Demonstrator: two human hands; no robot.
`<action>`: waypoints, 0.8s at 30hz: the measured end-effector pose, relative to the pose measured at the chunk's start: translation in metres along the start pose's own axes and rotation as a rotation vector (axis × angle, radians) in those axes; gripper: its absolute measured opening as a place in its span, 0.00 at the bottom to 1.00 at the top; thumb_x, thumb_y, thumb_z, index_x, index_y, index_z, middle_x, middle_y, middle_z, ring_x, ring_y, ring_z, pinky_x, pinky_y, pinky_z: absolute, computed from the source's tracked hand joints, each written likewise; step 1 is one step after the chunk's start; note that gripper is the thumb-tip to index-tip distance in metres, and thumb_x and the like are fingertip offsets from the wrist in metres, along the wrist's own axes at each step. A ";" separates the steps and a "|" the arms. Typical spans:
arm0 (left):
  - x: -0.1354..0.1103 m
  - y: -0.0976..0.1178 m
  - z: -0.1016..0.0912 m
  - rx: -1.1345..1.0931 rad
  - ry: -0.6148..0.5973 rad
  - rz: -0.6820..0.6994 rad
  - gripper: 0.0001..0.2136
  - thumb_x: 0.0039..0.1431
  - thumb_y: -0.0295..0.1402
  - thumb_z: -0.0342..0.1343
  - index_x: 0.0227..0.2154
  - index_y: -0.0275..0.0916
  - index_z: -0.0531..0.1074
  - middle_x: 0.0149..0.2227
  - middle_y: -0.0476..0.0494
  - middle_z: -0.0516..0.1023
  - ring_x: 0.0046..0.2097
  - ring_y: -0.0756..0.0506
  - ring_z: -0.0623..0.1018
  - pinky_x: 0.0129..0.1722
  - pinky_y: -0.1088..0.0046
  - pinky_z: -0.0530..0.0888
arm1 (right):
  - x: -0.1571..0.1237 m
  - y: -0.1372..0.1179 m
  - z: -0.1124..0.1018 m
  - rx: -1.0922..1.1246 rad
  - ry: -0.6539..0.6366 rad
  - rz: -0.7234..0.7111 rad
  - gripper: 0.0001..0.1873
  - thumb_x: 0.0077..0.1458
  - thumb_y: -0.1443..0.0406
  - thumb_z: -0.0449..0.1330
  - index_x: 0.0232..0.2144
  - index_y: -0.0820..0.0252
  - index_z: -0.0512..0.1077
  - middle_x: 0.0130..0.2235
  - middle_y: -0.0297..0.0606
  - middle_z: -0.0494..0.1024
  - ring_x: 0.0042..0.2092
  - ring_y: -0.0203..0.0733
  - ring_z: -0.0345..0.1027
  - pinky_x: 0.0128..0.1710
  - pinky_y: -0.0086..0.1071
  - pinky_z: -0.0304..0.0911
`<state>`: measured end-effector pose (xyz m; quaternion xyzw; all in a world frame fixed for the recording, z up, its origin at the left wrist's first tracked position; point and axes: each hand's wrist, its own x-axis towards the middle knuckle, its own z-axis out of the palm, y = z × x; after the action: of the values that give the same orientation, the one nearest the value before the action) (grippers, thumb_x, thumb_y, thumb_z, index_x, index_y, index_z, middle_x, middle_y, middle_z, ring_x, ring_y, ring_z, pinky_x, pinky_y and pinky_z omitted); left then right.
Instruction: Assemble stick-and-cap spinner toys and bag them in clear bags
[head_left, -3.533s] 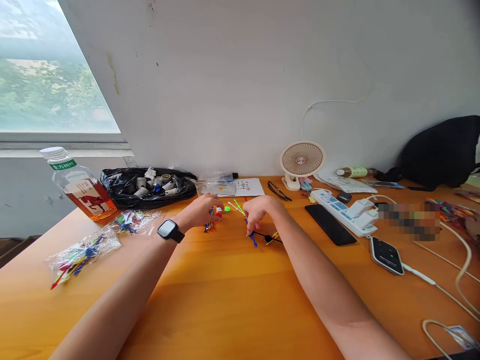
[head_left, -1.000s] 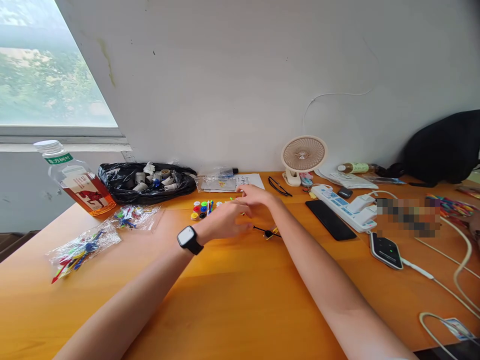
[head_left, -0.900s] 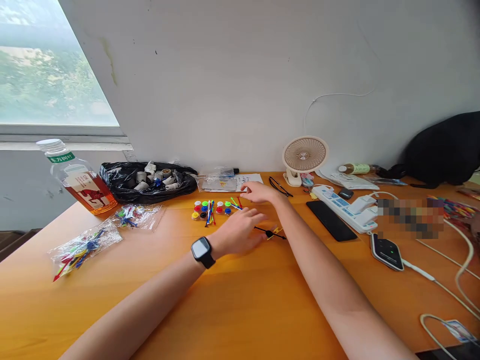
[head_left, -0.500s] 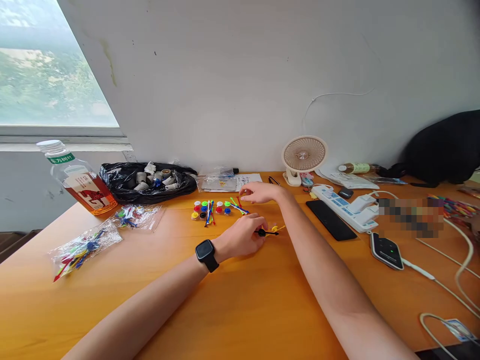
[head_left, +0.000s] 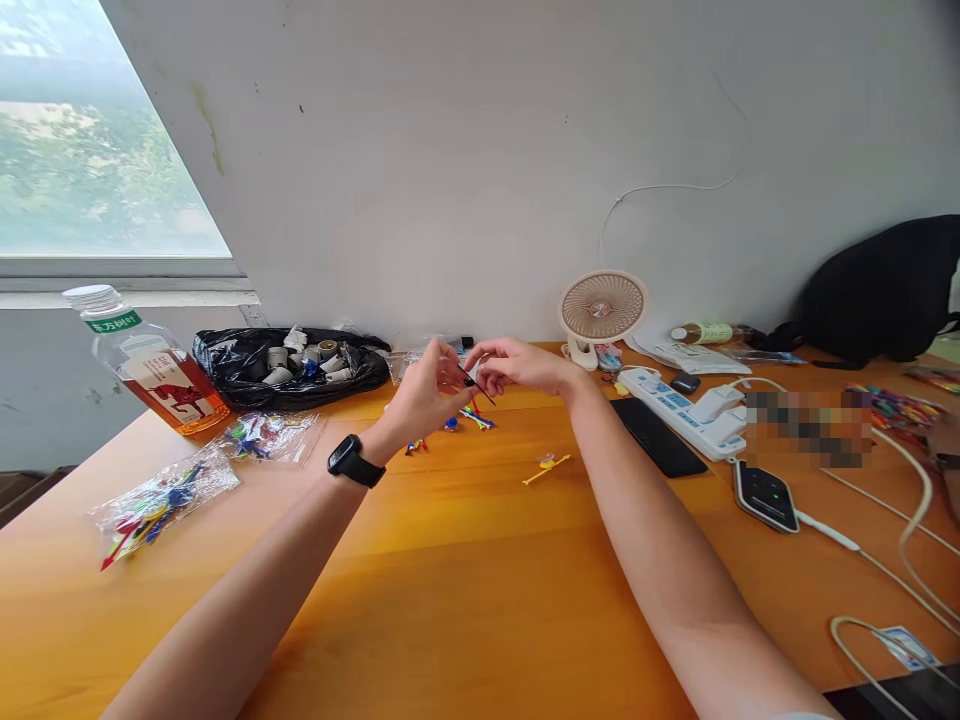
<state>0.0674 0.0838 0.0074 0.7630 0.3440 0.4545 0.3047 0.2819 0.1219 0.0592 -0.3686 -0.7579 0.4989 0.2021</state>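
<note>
My left hand, with a black watch on its wrist, is raised above the table and pinches a thin black plastic arrow piece with a round hub. My right hand meets it from the other side, its curled fingertips on the same piece; its exact grip is partly hidden. Beneath the hands lie thin coloured plastic sticks and a blue round piece, mostly covered. A yellow arrow piece with a clear round part lies alone on the table, nearer to me.
At left stand a drink bottle, clear bags of plastic parts and a black bag of grey pipe pieces. A small fan, a power strip, a black slab and cables are at right.
My left hand has lifted the black arrow piece off the table, up and to the left. My right hand has come across to it from the coloured sticks. The yellow piece now shows fully.
</note>
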 end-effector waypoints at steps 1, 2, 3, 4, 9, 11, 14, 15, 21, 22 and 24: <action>0.001 -0.003 -0.004 -0.032 0.016 -0.013 0.20 0.56 0.32 0.67 0.45 0.43 0.61 0.38 0.47 0.83 0.39 0.45 0.84 0.41 0.68 0.80 | 0.003 -0.001 0.003 0.014 0.028 -0.018 0.09 0.60 0.63 0.63 0.42 0.60 0.74 0.29 0.34 0.78 0.32 0.37 0.72 0.33 0.30 0.67; 0.003 -0.005 -0.007 -0.056 0.029 -0.022 0.22 0.55 0.32 0.68 0.45 0.43 0.60 0.38 0.47 0.83 0.39 0.46 0.84 0.42 0.68 0.81 | 0.006 0.000 0.006 0.018 0.056 -0.038 0.09 0.59 0.64 0.63 0.41 0.61 0.75 0.28 0.33 0.77 0.31 0.37 0.71 0.33 0.29 0.67; 0.003 -0.007 -0.009 -0.069 0.040 -0.028 0.24 0.54 0.31 0.68 0.45 0.44 0.59 0.38 0.47 0.83 0.38 0.46 0.84 0.43 0.67 0.81 | 0.010 0.001 0.009 0.016 0.081 -0.058 0.08 0.58 0.65 0.64 0.41 0.61 0.75 0.27 0.33 0.77 0.31 0.37 0.71 0.32 0.29 0.67; 0.004 -0.008 -0.011 -0.070 0.051 -0.032 0.25 0.53 0.31 0.69 0.46 0.44 0.58 0.39 0.47 0.84 0.38 0.46 0.85 0.43 0.67 0.82 | 0.014 0.003 0.012 0.015 0.101 -0.074 0.08 0.57 0.65 0.65 0.39 0.61 0.75 0.26 0.33 0.77 0.30 0.36 0.70 0.31 0.29 0.67; 0.004 -0.008 -0.015 -0.013 0.051 -0.027 0.27 0.51 0.30 0.69 0.47 0.44 0.58 0.37 0.48 0.84 0.37 0.46 0.84 0.43 0.67 0.82 | 0.025 0.012 0.020 0.051 0.113 -0.061 0.07 0.51 0.68 0.66 0.35 0.62 0.74 0.24 0.32 0.75 0.27 0.35 0.68 0.27 0.27 0.62; 0.003 -0.009 -0.017 0.007 0.003 -0.021 0.25 0.51 0.29 0.69 0.46 0.44 0.60 0.37 0.48 0.84 0.37 0.46 0.84 0.42 0.67 0.82 | 0.025 0.014 0.022 0.090 0.089 -0.045 0.08 0.49 0.68 0.65 0.34 0.61 0.72 0.24 0.30 0.74 0.26 0.33 0.65 0.26 0.26 0.58; 0.003 -0.012 -0.018 0.021 -0.061 0.004 0.16 0.51 0.29 0.66 0.39 0.41 0.65 0.36 0.47 0.84 0.37 0.45 0.84 0.40 0.69 0.81 | 0.025 0.015 0.026 0.112 0.035 -0.038 0.08 0.48 0.67 0.64 0.32 0.59 0.69 0.24 0.27 0.70 0.25 0.31 0.60 0.24 0.25 0.54; 0.003 -0.013 -0.019 0.030 -0.072 0.010 0.14 0.51 0.29 0.66 0.37 0.41 0.67 0.35 0.47 0.83 0.36 0.46 0.84 0.39 0.69 0.81 | 0.026 0.016 0.028 0.085 0.030 -0.032 0.08 0.49 0.66 0.64 0.31 0.59 0.68 0.24 0.27 0.69 0.24 0.31 0.59 0.24 0.25 0.54; -0.003 -0.019 -0.020 0.178 -0.262 -0.055 0.10 0.53 0.33 0.64 0.39 0.39 0.80 0.32 0.46 0.84 0.34 0.45 0.83 0.38 0.70 0.79 | 0.035 0.032 0.028 -0.453 0.186 0.170 0.03 0.62 0.65 0.58 0.36 0.60 0.70 0.29 0.32 0.74 0.28 0.34 0.63 0.27 0.27 0.55; -0.006 -0.020 -0.018 0.209 -0.322 -0.069 0.10 0.54 0.35 0.64 0.38 0.40 0.82 0.32 0.46 0.84 0.34 0.44 0.83 0.38 0.70 0.78 | 0.037 0.037 0.027 -0.519 0.181 0.205 0.02 0.60 0.67 0.59 0.35 0.61 0.72 0.29 0.33 0.75 0.29 0.35 0.64 0.27 0.27 0.55; -0.011 -0.024 -0.014 0.280 -0.410 -0.076 0.08 0.53 0.37 0.66 0.35 0.42 0.84 0.32 0.46 0.85 0.34 0.44 0.82 0.35 0.70 0.76 | 0.041 0.046 0.025 -0.586 0.159 0.251 0.01 0.56 0.69 0.62 0.33 0.62 0.75 0.29 0.36 0.76 0.31 0.38 0.67 0.28 0.29 0.55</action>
<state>0.0451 0.0906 -0.0111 0.8606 0.3632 0.2261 0.2764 0.2549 0.1480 0.0047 -0.5395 -0.7996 0.2504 0.0829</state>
